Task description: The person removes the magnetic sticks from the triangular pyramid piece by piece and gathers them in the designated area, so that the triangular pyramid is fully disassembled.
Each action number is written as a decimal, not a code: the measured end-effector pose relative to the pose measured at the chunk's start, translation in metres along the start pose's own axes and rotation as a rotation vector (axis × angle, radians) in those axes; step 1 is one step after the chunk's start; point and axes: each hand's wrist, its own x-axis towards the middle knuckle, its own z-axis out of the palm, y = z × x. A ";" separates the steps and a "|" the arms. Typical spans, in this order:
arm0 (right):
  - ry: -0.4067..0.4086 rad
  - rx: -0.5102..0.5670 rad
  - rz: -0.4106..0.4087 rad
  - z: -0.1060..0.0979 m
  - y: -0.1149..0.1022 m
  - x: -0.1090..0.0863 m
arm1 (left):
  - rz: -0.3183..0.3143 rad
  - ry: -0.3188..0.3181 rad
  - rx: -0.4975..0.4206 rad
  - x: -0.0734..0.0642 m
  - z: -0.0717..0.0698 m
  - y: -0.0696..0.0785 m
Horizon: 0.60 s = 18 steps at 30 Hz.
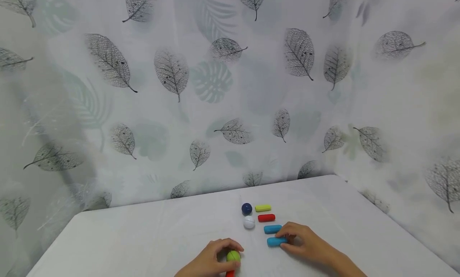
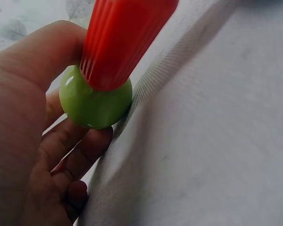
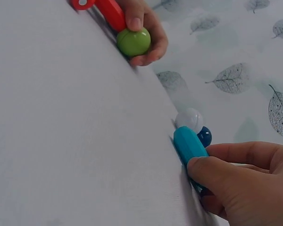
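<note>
In the head view, on the tabletop (image 1: 143, 237), the left hand (image 1: 210, 258) curls round the green ball (image 1: 233, 256); the right hand (image 1: 305, 242) pinches the nearer blue rod (image 1: 275, 242). In the left wrist view, the ridged red rod (image 2: 125, 42) meets the ball; both seem light, stiff, perhaps slippery. In the right wrist view, the blue rod's long sides suit pinching.

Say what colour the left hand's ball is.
The ball is green, shown best in the left wrist view.

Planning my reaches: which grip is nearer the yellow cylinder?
Right. The right grip is in front and right of the yellow cylinder; the left grip is farther, front-left.
</note>
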 end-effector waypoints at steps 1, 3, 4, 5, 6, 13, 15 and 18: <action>0.004 -0.008 0.001 0.000 0.001 -0.001 | -0.014 0.001 -0.007 0.000 0.000 0.001; 0.009 -0.020 0.009 0.000 0.002 -0.002 | -0.046 0.004 -0.019 0.000 0.000 0.002; 0.009 -0.024 0.012 0.000 0.003 -0.002 | -0.062 0.011 -0.025 0.000 0.000 0.003; 0.010 -0.026 0.019 0.000 0.003 -0.001 | -0.074 0.019 -0.033 0.000 0.000 0.003; 0.015 -0.026 0.024 0.000 0.003 -0.001 | -0.083 0.027 -0.034 0.000 0.000 0.004; 0.078 -0.024 0.012 0.000 -0.001 0.000 | -0.060 0.101 -0.012 0.000 0.000 0.002; 0.122 -0.040 -0.032 0.001 0.000 0.001 | -0.044 0.142 0.003 0.000 0.000 0.001; 0.186 -0.048 -0.098 0.003 0.000 0.004 | -0.041 0.203 0.021 0.000 0.001 0.000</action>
